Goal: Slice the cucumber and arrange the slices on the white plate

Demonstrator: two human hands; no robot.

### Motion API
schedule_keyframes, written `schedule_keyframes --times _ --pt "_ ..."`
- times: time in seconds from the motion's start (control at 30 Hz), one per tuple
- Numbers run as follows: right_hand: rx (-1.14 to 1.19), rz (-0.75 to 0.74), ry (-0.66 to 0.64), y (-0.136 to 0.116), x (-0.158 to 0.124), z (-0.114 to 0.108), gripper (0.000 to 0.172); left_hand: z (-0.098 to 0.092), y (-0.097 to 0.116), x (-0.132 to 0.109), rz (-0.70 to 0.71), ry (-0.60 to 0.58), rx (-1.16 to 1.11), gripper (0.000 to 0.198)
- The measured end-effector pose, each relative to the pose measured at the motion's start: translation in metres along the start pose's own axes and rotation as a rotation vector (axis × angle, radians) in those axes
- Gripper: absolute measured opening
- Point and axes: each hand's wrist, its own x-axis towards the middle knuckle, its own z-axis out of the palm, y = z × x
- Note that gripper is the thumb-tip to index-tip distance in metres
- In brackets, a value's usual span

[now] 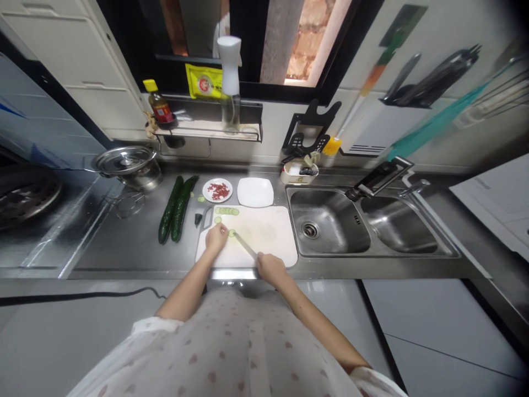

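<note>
My right hand [270, 268] is closed around the handle of a knife [247, 245], its blade slanting up and left over the white cutting board [285, 231]. At the blade's tip is a thin cucumber slice [232, 233]. My left hand [216, 238] is over the board's left side, fingertips pinched together; what they hold, if anything, is too small to make out. Just above it lies a single cucumber slice [217, 220]. Farther up, a row of overlapping cucumber slices [227, 211] runs along the board's top edge.
Behind the board stand a plate of chopped red pieces [217, 191] and a white square plate [255, 192]. Two whole cucumbers [176, 212] lie left, near a dark green cut end [198, 219]. A lidded steel pot [132, 165] stands farther left; a double sink [330, 220] is right.
</note>
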Motion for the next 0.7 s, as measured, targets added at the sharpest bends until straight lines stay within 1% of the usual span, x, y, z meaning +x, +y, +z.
schedule_keyframes --times 0.2,0.5,0.7 --pt "-0.01 -0.002 0.0 -0.0009 0.0017 0.0012 0.03 -0.0012 0.0004 -0.0009 -0.001 -0.006 -0.008 0.017" --pt "-0.017 0.01 -0.031 -0.0044 0.0024 -0.0055 0.03 -0.0027 0.0016 -0.0013 -0.007 -0.011 0.001 0.017" --pt "-0.024 -0.002 -0.027 -0.0034 0.0027 -0.0045 0.03 -0.0041 0.0026 -0.0018 -0.007 -0.011 -0.001 0.016"
